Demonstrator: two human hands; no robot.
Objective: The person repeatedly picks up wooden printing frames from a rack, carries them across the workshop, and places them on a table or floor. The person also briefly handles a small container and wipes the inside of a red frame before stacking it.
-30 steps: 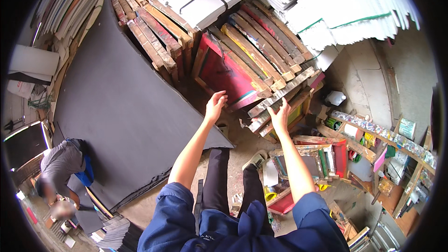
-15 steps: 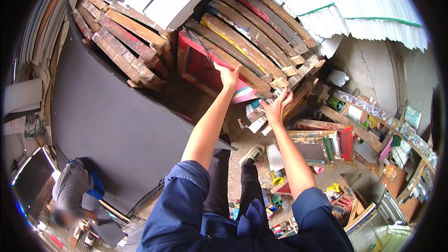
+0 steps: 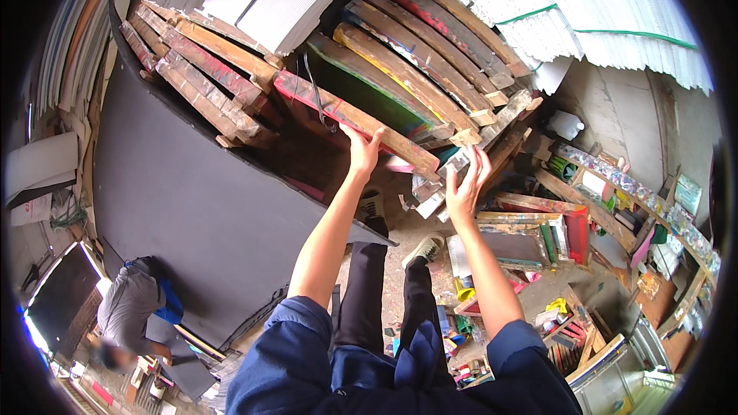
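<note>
My left hand [image 3: 361, 152] grips the lower edge of a paint-stained wooden screen frame [image 3: 354, 117] with a red face, which leans out of a row of similar frames. A thin black cord [image 3: 317, 96] hangs over that frame. My right hand [image 3: 467, 188] is by the frame's right end, thumb and fingers apart, in front of a paint-spattered wooden rail [image 3: 503, 119]; whether it touches the rail is unclear. Behind the held frame stands another frame with a green face [image 3: 369, 88].
A large dark board [image 3: 184, 177] stands on the left. White sheet stacks [image 3: 284, 0] lie above the frames. More frames [image 3: 530, 238] and paint-stained clutter cover the floor at right. At the lower left, another person [image 3: 134, 303] bends over.
The red-faced frame has come away from its neighbour toward me and tilted more upright, uncovering the green face behind. My left hand moved slightly left and down with it; my right shifted slightly.
</note>
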